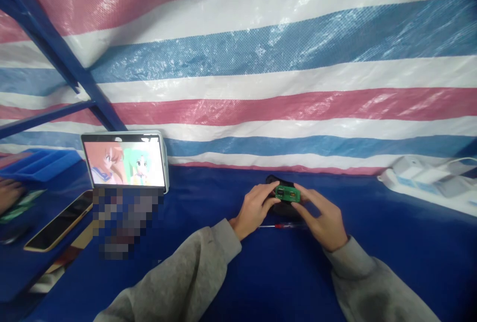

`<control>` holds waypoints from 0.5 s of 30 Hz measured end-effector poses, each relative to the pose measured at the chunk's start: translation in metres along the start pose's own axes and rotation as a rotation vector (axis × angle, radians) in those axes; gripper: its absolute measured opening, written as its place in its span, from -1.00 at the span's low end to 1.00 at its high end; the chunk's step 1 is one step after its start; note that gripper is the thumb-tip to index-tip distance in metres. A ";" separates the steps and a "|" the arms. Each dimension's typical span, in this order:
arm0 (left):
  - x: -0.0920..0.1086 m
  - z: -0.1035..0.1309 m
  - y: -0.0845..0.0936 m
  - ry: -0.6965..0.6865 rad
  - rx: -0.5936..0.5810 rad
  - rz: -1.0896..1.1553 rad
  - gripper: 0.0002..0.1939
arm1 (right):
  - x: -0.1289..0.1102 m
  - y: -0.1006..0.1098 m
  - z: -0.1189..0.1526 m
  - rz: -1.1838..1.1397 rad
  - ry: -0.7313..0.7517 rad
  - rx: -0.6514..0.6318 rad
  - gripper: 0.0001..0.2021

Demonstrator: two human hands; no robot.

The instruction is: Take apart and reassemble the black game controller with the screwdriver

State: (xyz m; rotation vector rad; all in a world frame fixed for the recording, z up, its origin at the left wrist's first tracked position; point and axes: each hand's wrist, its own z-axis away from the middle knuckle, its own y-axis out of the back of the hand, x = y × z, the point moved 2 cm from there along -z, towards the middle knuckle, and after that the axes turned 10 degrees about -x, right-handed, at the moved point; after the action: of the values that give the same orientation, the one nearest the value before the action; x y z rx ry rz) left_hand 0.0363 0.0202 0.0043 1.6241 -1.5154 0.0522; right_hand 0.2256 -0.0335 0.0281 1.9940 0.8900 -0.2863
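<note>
A small green circuit board (287, 194) with dark and metallic parts is held up between both hands. My left hand (256, 208) pinches its left end between thumb and fingers. On the right end, my right hand (323, 216) grips it the same way. Just behind and beneath the board lies a black object (286, 208), partly hidden by the board and fingers. A thin pen-like tool (278, 226) with a red part lies on the blue table surface (276, 277) between my wrists.
At the left stand a tablet (124, 163) showing a cartoon, a phone (61, 221) and a blue tray (44, 163). Another person's hand (9, 194) is at the left edge. A white power strip (428, 190) sits at the right. Striped sheeting (261, 108) hangs behind.
</note>
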 end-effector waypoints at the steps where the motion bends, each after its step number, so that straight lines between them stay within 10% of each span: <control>1: 0.000 0.000 0.000 0.001 0.001 0.005 -0.62 | 0.000 0.000 0.000 -0.002 0.000 -0.003 -0.63; 15: 0.003 -0.001 0.002 -0.005 0.009 -0.009 -0.61 | -0.001 0.001 -0.001 0.014 0.030 -0.001 -0.63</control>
State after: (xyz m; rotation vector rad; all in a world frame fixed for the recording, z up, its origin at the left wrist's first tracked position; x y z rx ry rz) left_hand 0.0356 0.0187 0.0074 1.6394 -1.5135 0.0493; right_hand 0.2254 -0.0338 0.0296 2.0076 0.8947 -0.2484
